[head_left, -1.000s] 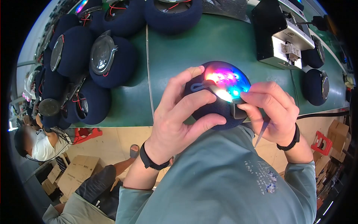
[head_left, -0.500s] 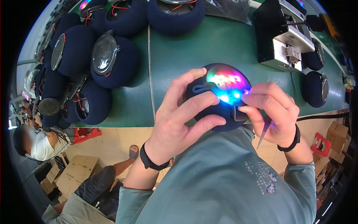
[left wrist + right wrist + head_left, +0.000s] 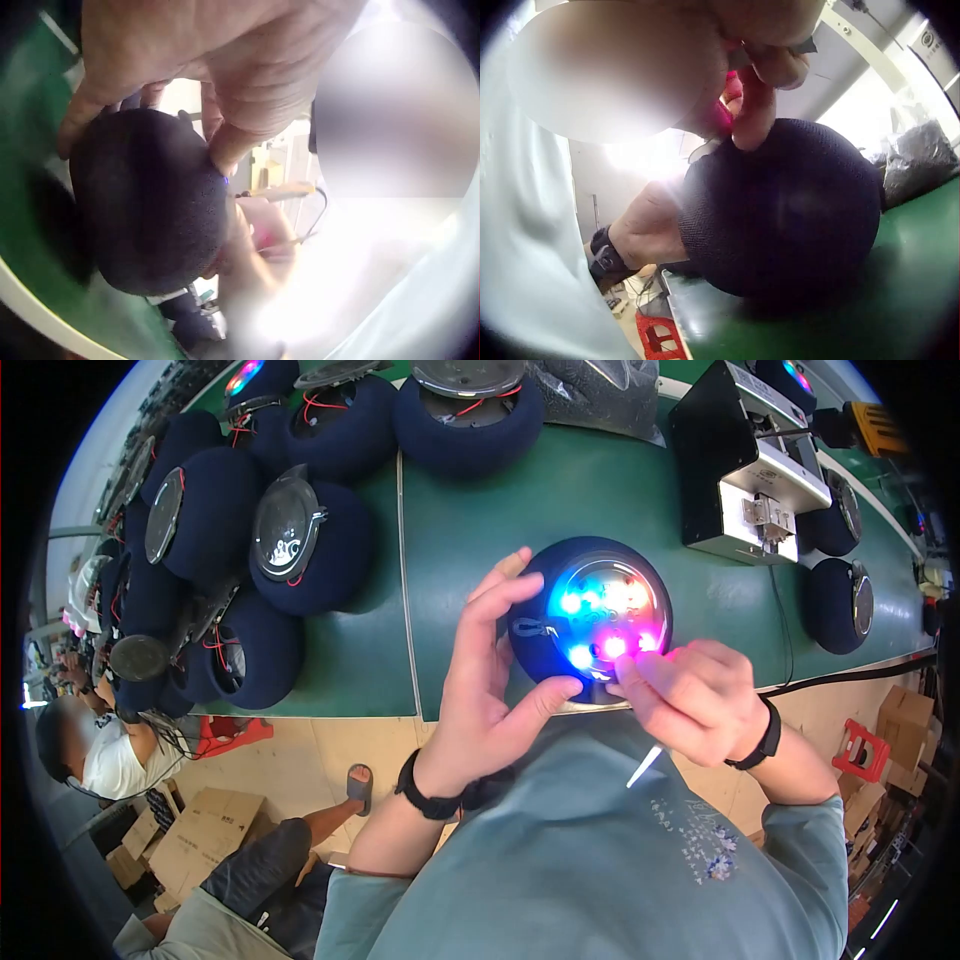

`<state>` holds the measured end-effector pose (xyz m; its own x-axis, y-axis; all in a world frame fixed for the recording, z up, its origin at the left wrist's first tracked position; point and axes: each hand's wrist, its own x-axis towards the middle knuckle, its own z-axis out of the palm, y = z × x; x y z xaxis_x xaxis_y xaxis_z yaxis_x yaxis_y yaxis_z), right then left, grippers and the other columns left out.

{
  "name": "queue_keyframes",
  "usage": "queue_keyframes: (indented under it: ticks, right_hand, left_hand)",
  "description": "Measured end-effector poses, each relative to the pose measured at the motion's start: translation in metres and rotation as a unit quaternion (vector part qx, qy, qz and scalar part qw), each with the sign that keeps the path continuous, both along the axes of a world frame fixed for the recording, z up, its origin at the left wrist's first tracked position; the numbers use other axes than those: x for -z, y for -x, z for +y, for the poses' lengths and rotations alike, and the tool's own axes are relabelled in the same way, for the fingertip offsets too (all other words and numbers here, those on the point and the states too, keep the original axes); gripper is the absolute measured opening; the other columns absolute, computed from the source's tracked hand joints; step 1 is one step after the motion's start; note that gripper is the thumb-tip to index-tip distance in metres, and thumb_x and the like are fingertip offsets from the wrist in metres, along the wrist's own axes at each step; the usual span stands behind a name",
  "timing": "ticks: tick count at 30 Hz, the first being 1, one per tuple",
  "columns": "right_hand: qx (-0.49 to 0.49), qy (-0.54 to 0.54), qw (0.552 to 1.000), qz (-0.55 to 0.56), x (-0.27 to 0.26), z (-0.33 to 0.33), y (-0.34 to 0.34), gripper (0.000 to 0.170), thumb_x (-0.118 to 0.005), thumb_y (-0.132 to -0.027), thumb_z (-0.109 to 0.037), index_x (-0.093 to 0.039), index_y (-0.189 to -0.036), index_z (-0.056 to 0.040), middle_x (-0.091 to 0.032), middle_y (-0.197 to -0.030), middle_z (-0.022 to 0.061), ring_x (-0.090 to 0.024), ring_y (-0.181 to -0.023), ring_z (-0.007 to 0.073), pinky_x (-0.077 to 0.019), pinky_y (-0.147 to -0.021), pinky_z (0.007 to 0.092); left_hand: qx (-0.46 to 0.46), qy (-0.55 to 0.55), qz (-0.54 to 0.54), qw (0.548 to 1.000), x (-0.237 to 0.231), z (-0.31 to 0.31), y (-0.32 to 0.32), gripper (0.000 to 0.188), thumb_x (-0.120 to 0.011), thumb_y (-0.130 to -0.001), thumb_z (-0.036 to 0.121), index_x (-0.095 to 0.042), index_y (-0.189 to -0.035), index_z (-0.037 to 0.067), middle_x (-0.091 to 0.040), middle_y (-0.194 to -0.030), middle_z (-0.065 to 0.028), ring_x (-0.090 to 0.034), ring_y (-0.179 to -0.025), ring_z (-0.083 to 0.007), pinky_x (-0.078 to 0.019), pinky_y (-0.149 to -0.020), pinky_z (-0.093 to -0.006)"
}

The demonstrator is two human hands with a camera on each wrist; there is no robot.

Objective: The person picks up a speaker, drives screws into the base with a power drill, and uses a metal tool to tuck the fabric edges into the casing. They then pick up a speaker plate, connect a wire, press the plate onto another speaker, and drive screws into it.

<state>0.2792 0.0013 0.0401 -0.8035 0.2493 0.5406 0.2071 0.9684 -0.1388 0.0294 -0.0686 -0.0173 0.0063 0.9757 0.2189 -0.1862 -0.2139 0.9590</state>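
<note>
A round navy fabric-covered speaker (image 3: 595, 595) sits at the table's near edge, its clear top glowing blue, orange and pink. A small cord loop (image 3: 533, 627) lies on its left side. My left hand (image 3: 490, 675) holds the speaker from the left, thumb on the near rim and fingers along the far side. With its fingertips at the near right rim, my right hand (image 3: 700, 700) also keeps a thin pale pointed tool (image 3: 645, 765) tucked in its curled fingers. In the right wrist view the speaker's fabric side (image 3: 787, 217) stands over the green tabletop.
Several similar speakers (image 3: 310, 590) with loose discs and red wires crowd the left of the green table (image 3: 600, 490). A black-and-silver machine (image 3: 745, 480) stands at right, with another speaker (image 3: 838, 605) near it. A black plastic bag (image 3: 600, 395) lies behind. Another person (image 3: 115, 750) sits at far left.
The speaker has gone from tilted to nearly level, its lit top facing up. My right hand has moved left and nearer me along the rim; my left forefinger has left the top. The light colours have shifted.
</note>
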Motion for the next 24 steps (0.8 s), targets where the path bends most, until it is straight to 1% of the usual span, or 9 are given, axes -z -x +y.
queue_keyframes:
  ticks: [4,7,10,11,13,14,19,21,24]
  right_hand:
    - [0.008,-0.053,0.998,0.014,0.01,-0.001,0.006,0.035,-0.086,-0.071,-0.011,-0.079,-0.103,0.0006,-0.071,-0.104,0.0106,-0.064,-0.066,0.0155,-0.0497,-0.053,0.0286]
    - [0.027,-0.04,0.999,0.015,0.005,-0.002,0.004,0.03,-0.088,-0.075,-0.011,-0.081,-0.102,-0.0008,-0.071,-0.105,0.0086,-0.065,-0.067,0.0162,-0.0503,-0.053,0.0288]
    - [0.071,0.224,0.968,0.089,-0.008,-0.003,-0.002,0.021,-0.092,-0.088,-0.016,-0.075,-0.094,-0.0045,-0.076,-0.105,0.0086,-0.066,-0.068,0.0233,-0.0552,-0.058,0.0343]
    - [0.072,0.222,0.969,0.085,-0.011,-0.004,-0.007,0.021,-0.092,-0.088,-0.016,-0.075,-0.094,-0.0045,-0.076,-0.105,0.0086,-0.066,-0.068,0.0233,-0.0552,-0.058,0.0343]
    - [0.388,0.275,0.88,-0.004,-0.015,0.001,-0.019,0.03,-0.092,-0.09,-0.02,-0.069,-0.101,-0.0041,-0.072,-0.102,0.0128,-0.068,-0.068,0.0301,-0.0563,-0.06,0.0402]
    - [0.437,0.283,0.85,-0.083,-0.003,0.01,-0.022,0.039,-0.092,-0.089,-0.022,-0.062,-0.104,-0.0031,-0.07,-0.1,0.0159,-0.07,-0.077,0.0367,-0.0571,-0.069,0.0449]
    - [0.429,0.243,0.849,-0.192,0.021,0.018,-0.033,0.04,-0.088,-0.093,-0.022,-0.059,-0.109,0.0007,-0.067,-0.106,0.0196,-0.068,-0.098,0.0393,-0.0568,-0.083,0.0458]
    - [0.405,0.147,0.898,-0.087,-0.018,0.015,-0.034,0.037,-0.084,-0.097,-0.017,-0.06,-0.118,0.0018,-0.066,-0.113,0.0198,-0.069,-0.102,0.0356,-0.0575,-0.091,0.0454]
    - [0.373,0.123,0.85,0.352,-0.059,0.046,-0.037,0.04,-0.081,-0.103,-0.03,-0.063,-0.124,-0.0002,-0.07,-0.122,0.0151,-0.068,-0.116,0.0316,-0.0566,-0.102,0.0469]
  left_hand:
    - [0.07,-0.038,0.226,0.971,-0.02,0.019,0.02,0.117,-0.105,-0.074,0.038,-0.045,-0.17,0.01,-0.03,-0.174,-0.0261,-0.036,-0.162,-0.0402,-0.0396,-0.129,-0.0511]
    - [0.041,-0.019,0.176,0.983,-0.007,0.034,0.006,0.115,-0.106,-0.071,0.038,-0.048,-0.167,0.011,-0.035,-0.172,-0.0255,-0.042,-0.159,-0.0397,-0.0416,-0.128,-0.0495]
    - [0.024,0.0,0.146,0.989,-0.005,0.037,0.001,0.111,-0.105,-0.07,0.031,-0.052,-0.165,0.01,-0.041,-0.167,-0.024,-0.047,-0.156,-0.0392,-0.0437,-0.127,-0.0478]
    - [0.021,0.025,0.134,0.99,-0.006,0.036,-0.001,0.11,-0.104,-0.069,0.028,-0.052,-0.164,0.009,-0.042,-0.166,-0.0235,-0.047,-0.156,-0.039,-0.0438,-0.127,-0.0477]
    - [0.012,0.027,0.121,0.992,-0.008,0.036,-0.003,0.107,-0.103,-0.068,0.025,-0.054,-0.162,0.009,-0.043,-0.163,-0.0233,-0.048,-0.155,-0.0392,-0.0454,-0.126,-0.0479]
    - [0.01,0.014,0.148,0.989,-0.009,0.036,-0.002,0.107,-0.103,-0.068,0.025,-0.054,-0.162,0.01,-0.043,-0.163,-0.0232,-0.048,-0.154,-0.0397,-0.0466,-0.125,-0.0484]
    - [0.009,-0.016,0.2,0.98,-0.011,0.035,-0.001,0.106,-0.103,-0.067,0.024,-0.056,-0.161,0.012,-0.042,-0.161,-0.0229,-0.048,-0.153,-0.0409,-0.0503,-0.122,-0.0496]
    - [0.014,-0.013,0.209,0.978,-0.014,0.035,0.0,0.102,-0.103,-0.067,0.023,-0.058,-0.158,0.012,-0.042,-0.161,-0.0233,-0.048,-0.153,-0.0422,-0.0512,-0.121,-0.0498]
    - [0.011,-0.013,0.216,0.976,-0.02,0.037,-0.001,0.1,-0.103,-0.065,0.023,-0.059,-0.154,0.011,-0.044,-0.16,-0.0244,-0.048,-0.152,-0.0434,-0.0516,-0.12,-0.0503]
